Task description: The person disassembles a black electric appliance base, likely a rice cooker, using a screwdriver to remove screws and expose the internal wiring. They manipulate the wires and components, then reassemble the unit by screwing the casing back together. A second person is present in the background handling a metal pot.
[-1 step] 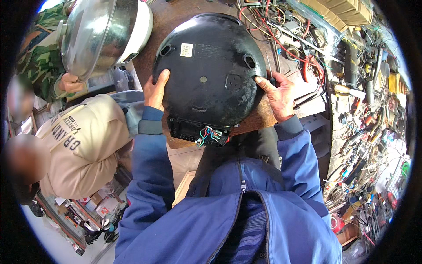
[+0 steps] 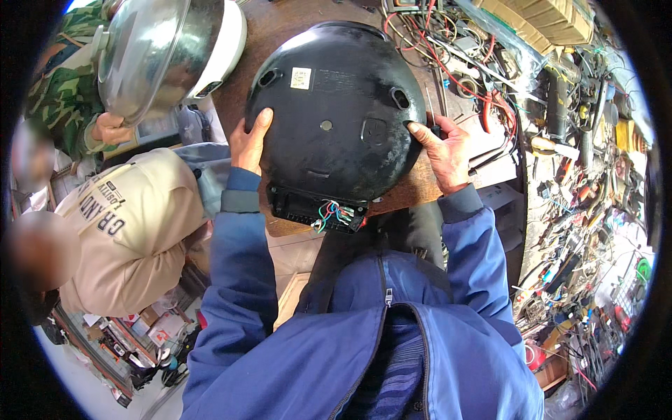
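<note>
A round black appliance base [image 2: 329, 136] lies bottom up at the near edge of the wooden tabletop [image 2: 248, 28], with slots, a small pale label and a panel [image 2: 294, 206] along its near side, where coloured wires [image 2: 332, 213] stick out. My left hand [image 2: 248, 143] grips its left side, thumb on the underside. My right hand [image 2: 441, 147] grips the right side; a dark handle shows by its fingers, and I cannot tell whether that is held too.
A co-worker's hand [image 2: 108, 129] touches a clear-lidded white appliance [image 2: 168, 56] at upper left; a person in beige [image 2: 129, 231] bends below it. Tangled wires [image 2: 420, 28], red-handled pliers [image 2: 488, 108] and a cardboard box [image 2: 535, 21] lie upper right. A cluttered bench [image 2: 581, 245] runs down the right.
The black base and both my hands have shifted very slightly to the right; my grip looks the same.
</note>
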`<state>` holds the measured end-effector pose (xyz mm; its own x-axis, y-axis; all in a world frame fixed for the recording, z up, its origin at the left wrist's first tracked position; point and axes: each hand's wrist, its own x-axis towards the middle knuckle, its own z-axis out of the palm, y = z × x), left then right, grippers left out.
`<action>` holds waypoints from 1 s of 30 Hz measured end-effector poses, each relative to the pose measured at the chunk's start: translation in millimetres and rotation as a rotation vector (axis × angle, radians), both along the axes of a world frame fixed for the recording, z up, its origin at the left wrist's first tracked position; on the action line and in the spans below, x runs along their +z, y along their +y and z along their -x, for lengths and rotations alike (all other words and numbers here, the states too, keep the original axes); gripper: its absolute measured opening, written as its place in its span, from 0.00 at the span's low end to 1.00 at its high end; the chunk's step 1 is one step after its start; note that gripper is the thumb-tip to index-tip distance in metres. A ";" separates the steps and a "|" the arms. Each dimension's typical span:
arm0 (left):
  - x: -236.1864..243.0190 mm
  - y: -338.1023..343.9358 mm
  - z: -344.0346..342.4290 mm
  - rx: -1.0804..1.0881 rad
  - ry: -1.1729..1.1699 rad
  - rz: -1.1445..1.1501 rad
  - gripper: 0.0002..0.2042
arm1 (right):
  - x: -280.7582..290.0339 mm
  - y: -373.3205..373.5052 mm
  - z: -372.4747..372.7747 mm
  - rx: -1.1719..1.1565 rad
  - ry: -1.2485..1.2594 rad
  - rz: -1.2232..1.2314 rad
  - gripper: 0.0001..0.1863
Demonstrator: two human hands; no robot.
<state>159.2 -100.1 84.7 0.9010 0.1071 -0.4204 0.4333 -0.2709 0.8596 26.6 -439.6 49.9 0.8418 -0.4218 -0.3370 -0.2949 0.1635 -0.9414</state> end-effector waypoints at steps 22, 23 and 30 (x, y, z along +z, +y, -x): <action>-72.8 15.8 282.8 -0.143 0.341 0.149 0.20 | 8.6 3.5 2.6 0.001 0.167 -0.178 0.23; -93.5 17.2 281.6 -0.188 0.379 0.189 0.19 | 7.8 2.4 3.2 0.003 0.176 -0.182 0.22; -101.1 22.5 282.2 -0.430 0.293 -0.077 0.17 | 8.8 0.7 1.7 0.038 0.186 -0.169 0.21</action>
<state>-123.0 -77.7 -16.4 0.7159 -0.2064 -0.6670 0.4883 -0.5349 0.6896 24.9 -438.9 58.8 0.7729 -0.3152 -0.5506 -0.4694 0.2999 -0.8305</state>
